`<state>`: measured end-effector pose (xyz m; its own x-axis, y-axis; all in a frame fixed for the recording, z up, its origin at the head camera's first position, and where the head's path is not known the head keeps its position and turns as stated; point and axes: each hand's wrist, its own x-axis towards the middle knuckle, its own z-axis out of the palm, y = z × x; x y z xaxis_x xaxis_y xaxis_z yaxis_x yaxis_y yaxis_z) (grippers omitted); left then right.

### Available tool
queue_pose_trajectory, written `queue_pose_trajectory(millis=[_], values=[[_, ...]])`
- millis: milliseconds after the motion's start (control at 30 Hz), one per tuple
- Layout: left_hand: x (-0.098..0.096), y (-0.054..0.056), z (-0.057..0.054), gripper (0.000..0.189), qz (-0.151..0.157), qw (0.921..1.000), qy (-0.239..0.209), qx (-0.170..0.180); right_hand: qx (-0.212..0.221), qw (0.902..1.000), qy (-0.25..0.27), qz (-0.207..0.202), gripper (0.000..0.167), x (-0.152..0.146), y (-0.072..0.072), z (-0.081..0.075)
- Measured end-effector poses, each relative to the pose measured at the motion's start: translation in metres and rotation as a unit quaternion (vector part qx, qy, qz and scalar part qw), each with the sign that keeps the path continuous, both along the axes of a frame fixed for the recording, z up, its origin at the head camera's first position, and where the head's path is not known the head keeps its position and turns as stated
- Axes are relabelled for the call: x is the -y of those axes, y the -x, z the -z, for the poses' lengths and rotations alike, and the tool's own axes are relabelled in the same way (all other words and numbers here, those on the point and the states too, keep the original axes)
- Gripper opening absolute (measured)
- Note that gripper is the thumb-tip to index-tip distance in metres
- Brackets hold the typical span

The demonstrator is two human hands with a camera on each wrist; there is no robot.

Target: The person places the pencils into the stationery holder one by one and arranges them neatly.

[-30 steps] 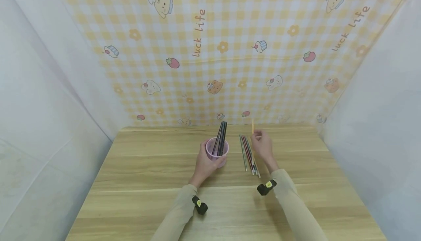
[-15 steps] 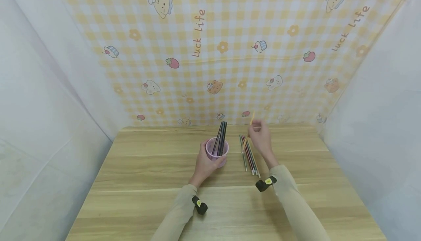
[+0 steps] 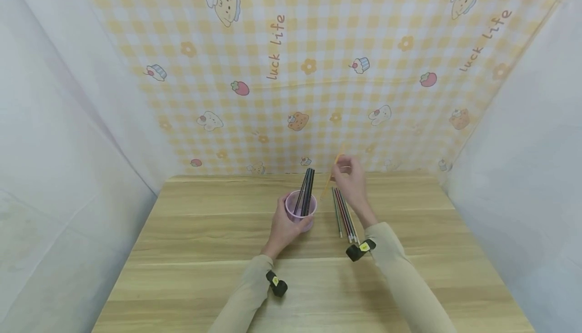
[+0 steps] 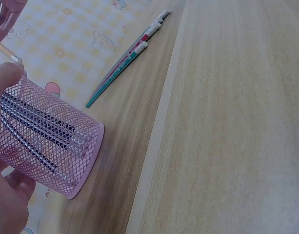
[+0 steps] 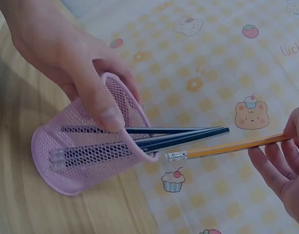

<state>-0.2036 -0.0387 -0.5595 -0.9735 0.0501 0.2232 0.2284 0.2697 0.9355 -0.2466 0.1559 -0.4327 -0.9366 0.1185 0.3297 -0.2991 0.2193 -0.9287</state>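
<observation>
A pink mesh pencil cup (image 5: 86, 151) stands on the table, and my left hand (image 3: 285, 228) grips it round the side, thumb near the rim. Several dark pencils (image 3: 306, 191) lean inside it, eraser ends down. My right hand (image 3: 352, 179) pinches a yellow pencil (image 5: 222, 148) above the table, to the right of the cup. In the right wrist view its white eraser and metal band point toward the cup's mouth, just outside the rim. Below the right hand several more pencils (image 3: 344, 214), green and red among them, lie side by side on the table.
The wood-grain table (image 3: 204, 232) ends at the back against a yellow checked cloth (image 3: 254, 105) printed with cartoons. White walls (image 3: 68, 171) rise at both sides. A small black camera (image 3: 359, 249) sits on each wrist.
My right hand has lifted the yellow pencil from over the loose pencils and moved left toward the cup, tilting the eraser end that way. The left hand and cup have stayed put.
</observation>
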Motion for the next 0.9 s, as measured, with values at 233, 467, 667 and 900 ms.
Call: queue_pose_trajectory(millis=[233,467,667,900], values=[[-0.001,0.001,0.002,0.095,0.005,1.0000,-0.003,0.002,-0.020,0.9983,-0.026,-0.049,0.024,0.013,-0.007,-0.006],[-0.001,0.003,0.005,0.095,0.003,0.9999,-0.007,-0.008,-0.033,0.9946,-0.078,-0.061,0.026,0.025,-0.007,0.003],[-0.001,0.003,0.004,0.094,0.002,1.0000,-0.008,-0.005,-0.024,0.9936,-0.086,-0.068,0.023,0.025,0.007,0.037],[0.000,0.003,0.004,0.096,-0.002,0.9999,-0.005,-0.008,0.001,0.9922,-0.104,-0.068,0.025,0.029,0.005,0.046]])
